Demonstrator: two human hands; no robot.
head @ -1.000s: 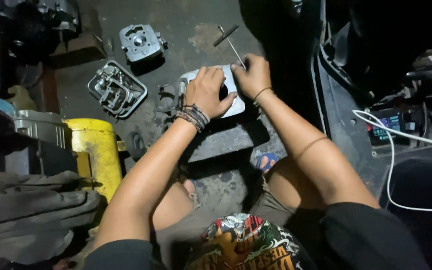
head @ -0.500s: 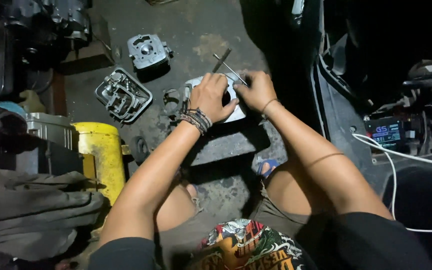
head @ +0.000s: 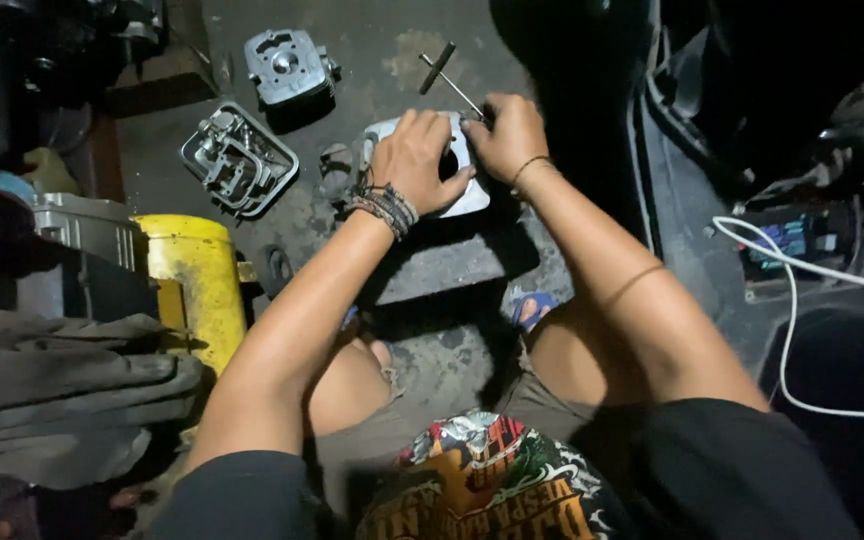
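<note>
At the far left of the frame sits a yellow container (head: 192,285), and above it in the upper left lie a grey engine cover (head: 240,160) and a finned cylinder head (head: 288,66) on the stained concrete floor (head: 392,40). At upper centre the left hand (head: 414,160) presses flat, fingers spread, on a silvery metal part (head: 472,195) resting on a dark block (head: 447,262). Just right of it the right hand (head: 509,135) is clenched around the shaft of a T-handle tool (head: 449,78); in my judgement, if the tool slips, the part could skid off the block or the knuckles could hit metal.
</note>
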